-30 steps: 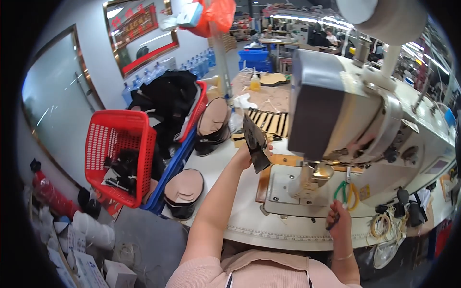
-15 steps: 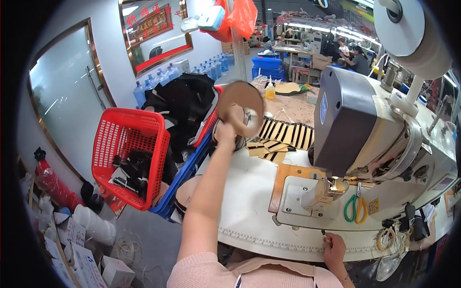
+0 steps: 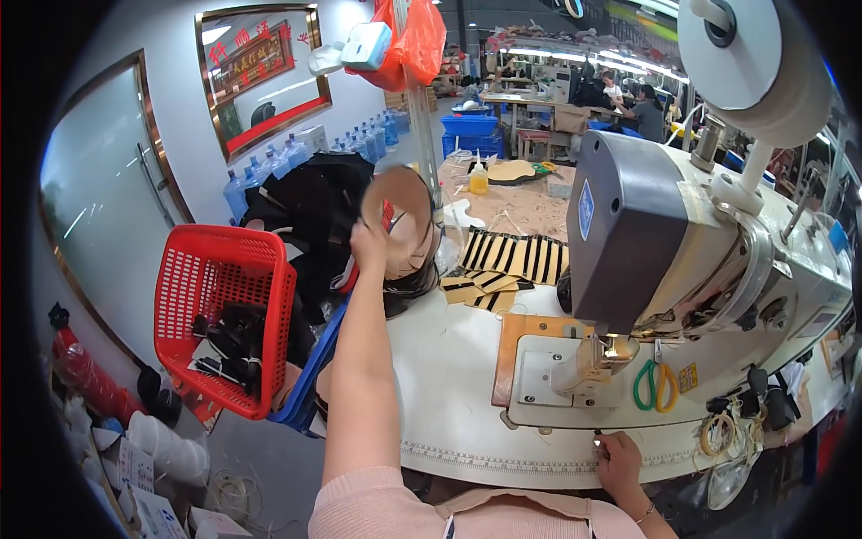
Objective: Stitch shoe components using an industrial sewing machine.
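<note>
My left hand (image 3: 369, 246) stretches out over the far left of the white table (image 3: 440, 368), its fingers closed on the edge of a tan loop-shaped piece (image 3: 415, 196) that is blurred by motion. Under and beside it stands a pile of similar tan and black-edged pieces (image 3: 411, 278). At the table's front edge, my right hand (image 3: 620, 463) has curled fingers next to a small black tip (image 3: 598, 439); whether they grip it is unclear. The sewing machine (image 3: 642, 238) stands ahead of that hand, with green and yellow scissors (image 3: 655, 384) lying by its needle area.
A red basket (image 3: 289, 314) with black items stands left of the table, by a blue crate (image 3: 310, 373) and a black heap (image 3: 310, 202). Striped tan-and-black strips (image 3: 516, 256) lie behind the machine plate. A yellow bottle (image 3: 478, 178) stands farther back.
The view has shifted a little. My left hand has drawn left with the tan piece, which has tilted and uncovered more of the pile. My right hand stays at the table edge.
</note>
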Tool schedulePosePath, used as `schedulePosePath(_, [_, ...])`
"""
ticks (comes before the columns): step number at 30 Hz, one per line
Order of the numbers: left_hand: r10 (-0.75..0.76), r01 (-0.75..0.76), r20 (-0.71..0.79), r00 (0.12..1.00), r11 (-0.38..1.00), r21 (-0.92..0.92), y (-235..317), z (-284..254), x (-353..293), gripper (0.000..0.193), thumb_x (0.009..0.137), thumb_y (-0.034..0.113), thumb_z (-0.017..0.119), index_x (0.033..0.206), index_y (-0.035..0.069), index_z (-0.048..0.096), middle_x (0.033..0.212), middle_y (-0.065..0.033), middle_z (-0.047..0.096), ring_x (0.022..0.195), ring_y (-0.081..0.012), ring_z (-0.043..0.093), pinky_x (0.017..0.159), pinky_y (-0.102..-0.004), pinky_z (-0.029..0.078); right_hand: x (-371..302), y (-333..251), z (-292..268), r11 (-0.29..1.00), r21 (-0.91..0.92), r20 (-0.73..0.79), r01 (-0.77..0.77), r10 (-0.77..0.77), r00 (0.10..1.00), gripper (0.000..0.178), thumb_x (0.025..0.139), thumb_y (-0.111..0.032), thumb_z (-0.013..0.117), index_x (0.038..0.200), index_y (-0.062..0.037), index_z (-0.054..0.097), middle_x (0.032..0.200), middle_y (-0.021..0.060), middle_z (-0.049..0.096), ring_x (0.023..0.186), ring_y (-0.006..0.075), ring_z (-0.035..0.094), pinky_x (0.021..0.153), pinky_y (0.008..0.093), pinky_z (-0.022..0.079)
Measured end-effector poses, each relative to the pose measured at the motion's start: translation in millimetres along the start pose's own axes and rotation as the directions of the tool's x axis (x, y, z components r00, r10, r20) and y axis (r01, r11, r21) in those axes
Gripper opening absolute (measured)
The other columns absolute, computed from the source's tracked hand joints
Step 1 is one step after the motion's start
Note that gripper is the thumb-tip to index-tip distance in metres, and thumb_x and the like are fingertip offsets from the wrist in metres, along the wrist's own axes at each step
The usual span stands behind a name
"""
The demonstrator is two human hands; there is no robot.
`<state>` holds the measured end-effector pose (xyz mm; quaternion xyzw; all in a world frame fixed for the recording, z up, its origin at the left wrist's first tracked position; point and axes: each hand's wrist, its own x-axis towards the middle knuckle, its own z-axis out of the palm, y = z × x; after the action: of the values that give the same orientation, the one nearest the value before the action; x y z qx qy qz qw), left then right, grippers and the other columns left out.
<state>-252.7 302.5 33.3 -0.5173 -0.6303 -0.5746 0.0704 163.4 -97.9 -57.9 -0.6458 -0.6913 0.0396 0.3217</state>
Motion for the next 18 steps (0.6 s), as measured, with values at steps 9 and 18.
schedulePosePath(9, [0.074,-0.145,0.374,0.924,0.976,0.165,28,-68,-41,0.053,0.079,0.033,0.061,0.116,-0.003,0.047,0.112,-0.0275,0.051,0.103,-0.0411,0.049,0.087,-0.0423,0.041,0,-2,-1,0.997,0.06,0.002,-0.038,0.038,0.999,0.029,0.058,0.004,0.055,0.084,-0.007,0.06,0.073,0.0084,0.054,0.068,0.0279,0.053,0.06,0.0376,0.043])
schedulePosePath(18, [-0.004,-0.328,0.87,0.493,0.926,0.189,29,-231,-167,0.023,0.076,0.025,0.063,0.084,0.003,0.067,0.075,-0.0169,0.063,0.072,-0.0312,0.061,0.064,-0.0382,0.047,15,-10,4,0.971,0.239,0.095,-0.011,-0.013,0.995,0.02,0.071,0.002,0.057,0.089,-0.0054,0.059,0.076,0.0112,0.056,0.069,0.0291,0.055,0.062,0.0365,0.044])
